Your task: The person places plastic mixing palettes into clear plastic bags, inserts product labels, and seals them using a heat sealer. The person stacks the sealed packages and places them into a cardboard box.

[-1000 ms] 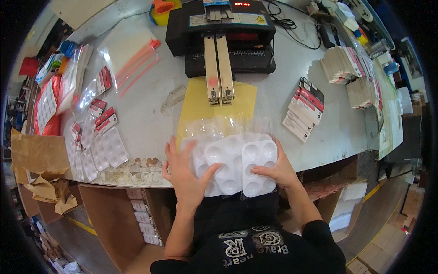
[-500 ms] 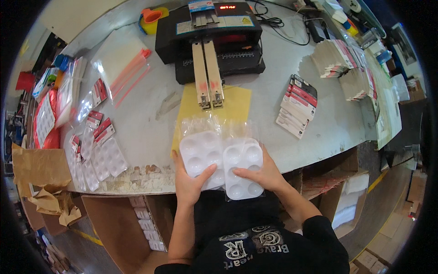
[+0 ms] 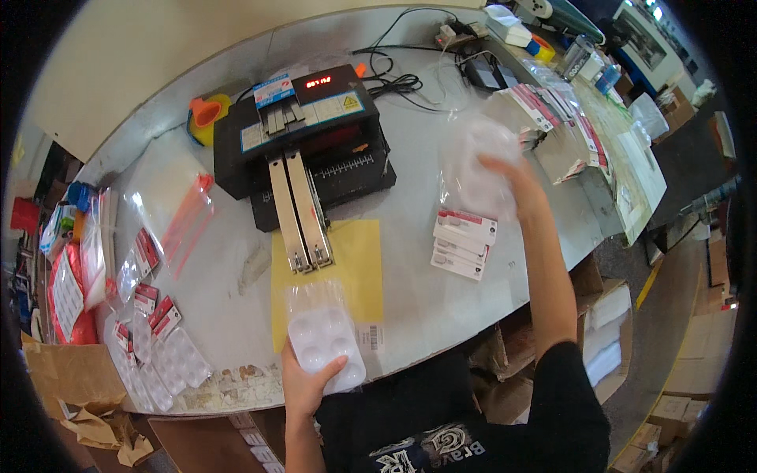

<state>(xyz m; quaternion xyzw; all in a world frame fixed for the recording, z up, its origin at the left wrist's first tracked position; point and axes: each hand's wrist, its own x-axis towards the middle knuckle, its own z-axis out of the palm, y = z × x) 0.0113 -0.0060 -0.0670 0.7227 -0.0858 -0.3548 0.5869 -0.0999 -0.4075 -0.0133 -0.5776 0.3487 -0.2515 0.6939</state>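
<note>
The left hand [image 3: 306,386] is closed on the near end of a white moulded plastic tray with round wells in a clear bag [image 3: 325,339], thumb lying across its near right corner and fingers hidden beneath. This tray sits at the near edge of the grey rounded worktable [image 3: 410,276], its long axis running near to far, tilted slightly left at the far end, overlapping a yellow sheet [image 3: 355,260].

The right hand [image 3: 509,177] is raised over the right side of the table, fingers curled on a second white welled tray in a clear bag [image 3: 481,162], held up off the surface and blurred; its long axis looks near to far.

Just near that hand lies a small stack of red-and-white header cards [image 3: 464,243]. Bare tabletop lies between the two trays. Far of the yellow sheet stands a black heat-sealing machine with two metal arms [image 3: 303,150]. Finished packs [image 3: 158,347] crowd the near left edge.
</note>
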